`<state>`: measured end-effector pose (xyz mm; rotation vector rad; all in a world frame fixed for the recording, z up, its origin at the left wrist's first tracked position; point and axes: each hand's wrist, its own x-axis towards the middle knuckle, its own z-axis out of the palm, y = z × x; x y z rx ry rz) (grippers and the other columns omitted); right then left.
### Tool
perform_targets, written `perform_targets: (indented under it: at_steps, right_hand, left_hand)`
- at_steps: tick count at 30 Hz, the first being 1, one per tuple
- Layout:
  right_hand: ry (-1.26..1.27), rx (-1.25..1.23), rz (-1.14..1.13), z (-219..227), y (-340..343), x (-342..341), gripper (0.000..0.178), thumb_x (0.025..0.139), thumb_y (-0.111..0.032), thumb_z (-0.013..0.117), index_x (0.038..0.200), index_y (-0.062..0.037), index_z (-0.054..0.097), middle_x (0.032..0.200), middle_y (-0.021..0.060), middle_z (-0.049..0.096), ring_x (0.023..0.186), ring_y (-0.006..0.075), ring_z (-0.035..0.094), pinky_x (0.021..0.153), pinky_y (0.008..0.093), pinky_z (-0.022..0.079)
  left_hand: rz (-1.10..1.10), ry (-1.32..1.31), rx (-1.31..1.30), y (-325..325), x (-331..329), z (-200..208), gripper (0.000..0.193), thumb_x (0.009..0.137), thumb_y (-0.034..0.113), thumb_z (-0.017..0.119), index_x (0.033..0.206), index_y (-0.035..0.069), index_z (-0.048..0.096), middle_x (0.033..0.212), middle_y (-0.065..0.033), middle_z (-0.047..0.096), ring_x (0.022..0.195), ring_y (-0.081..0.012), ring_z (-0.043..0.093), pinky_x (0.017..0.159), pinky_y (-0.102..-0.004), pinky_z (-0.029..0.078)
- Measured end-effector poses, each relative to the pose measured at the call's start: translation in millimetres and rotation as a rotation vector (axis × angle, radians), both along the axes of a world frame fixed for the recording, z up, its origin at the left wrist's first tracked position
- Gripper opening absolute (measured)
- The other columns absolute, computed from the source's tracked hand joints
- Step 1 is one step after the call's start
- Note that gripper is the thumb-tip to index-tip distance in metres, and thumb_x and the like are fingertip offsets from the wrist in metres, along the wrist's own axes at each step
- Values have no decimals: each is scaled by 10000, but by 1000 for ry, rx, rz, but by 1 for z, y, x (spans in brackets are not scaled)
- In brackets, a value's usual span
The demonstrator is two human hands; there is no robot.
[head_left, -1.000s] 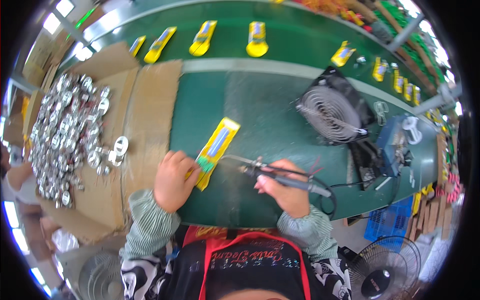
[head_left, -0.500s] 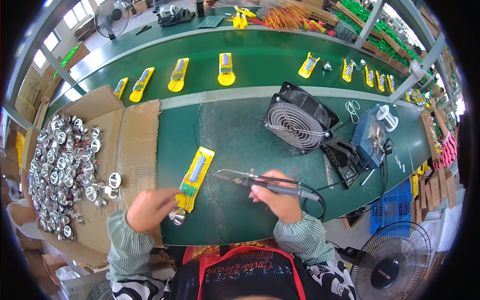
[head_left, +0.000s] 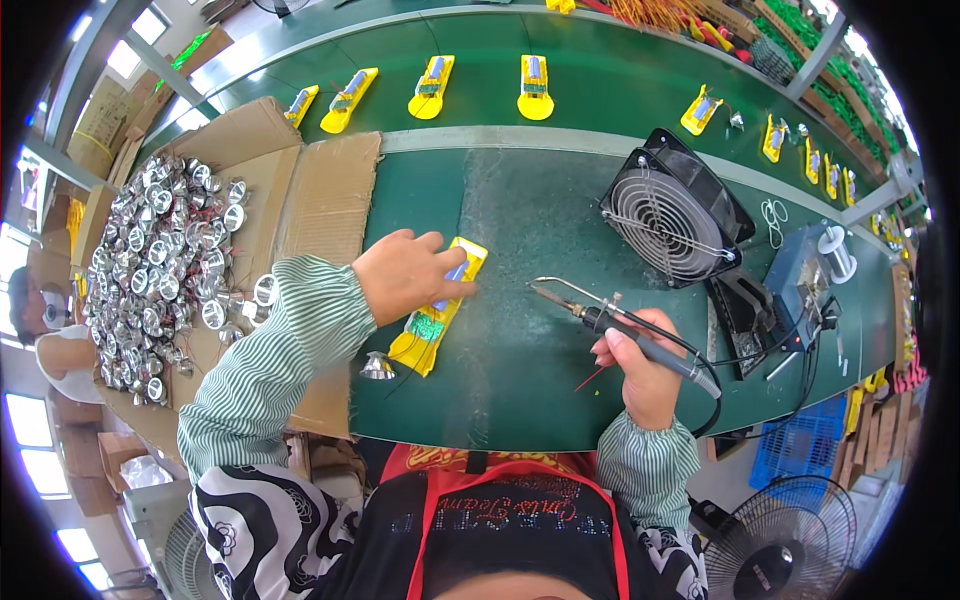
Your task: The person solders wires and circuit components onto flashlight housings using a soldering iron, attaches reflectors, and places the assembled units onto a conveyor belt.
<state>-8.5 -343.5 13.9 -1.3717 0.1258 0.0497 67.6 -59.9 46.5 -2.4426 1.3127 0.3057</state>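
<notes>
A yellow plastic casing [head_left: 468, 250] lies aslant on the green bench, with a blue cylindrical battery [head_left: 458, 272] and a small green circuit board [head_left: 427, 327] in it. My left hand [head_left: 408, 275] reaches over its upper part, thumb and fingers closed about the battery area; the fingertips partly cover it. Beside the casing's lower end rests a silver reflector cup [head_left: 378, 367], thin wires near it. In my right hand [head_left: 648, 370] is a soldering iron [head_left: 640, 345] with a curved metal tube along its tip. That tip points left, apart from the casing.
A cardboard box [head_left: 330, 195] full of silver reflector cups [head_left: 165, 260] stands at left. To the right are a black square fan [head_left: 665, 225] and a blue soldering unit [head_left: 795, 275] with a solder spool [head_left: 836, 255]. More yellow casings [head_left: 535, 100] line the far strip.
My left hand has moved from the circuit board end of the casing up to the battery. My right hand keeps its hold on the soldering iron. The whole view has shifted.
</notes>
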Motion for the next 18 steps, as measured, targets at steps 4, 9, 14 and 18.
perform_targets:
  at_steps: [4,9,14,18]
  right_hand:
    - [-16,7,-28,0,-3,-1,164,801,-5,617,932,44,532,768,129,633,656,160,637,588,253,537]
    - [-27,10,-45,5,-2,2,165,802,12,606,942,45,525,757,136,630,653,162,637,585,257,537]
    - [-54,5,4,10,5,-2,172,797,24,603,946,53,522,745,139,631,651,167,638,572,255,529]
    - [-66,-1,60,9,12,-2,176,795,24,607,948,53,523,748,139,632,661,170,641,572,257,528]
  left_hand:
    - [137,-142,-46,-2,-15,-8,318,743,199,660,1045,145,578,924,-33,525,874,-185,541,690,-305,471]
    - [457,-5,-24,4,-45,-14,387,657,316,744,924,86,585,827,-36,514,816,-202,542,683,-342,466]
    - [532,-20,-477,20,-63,-16,349,696,257,726,975,74,624,825,-61,548,786,-228,565,670,-355,473]
    - [507,107,-922,29,-68,-33,193,720,114,707,899,55,668,842,-72,609,788,-242,587,683,-342,480]
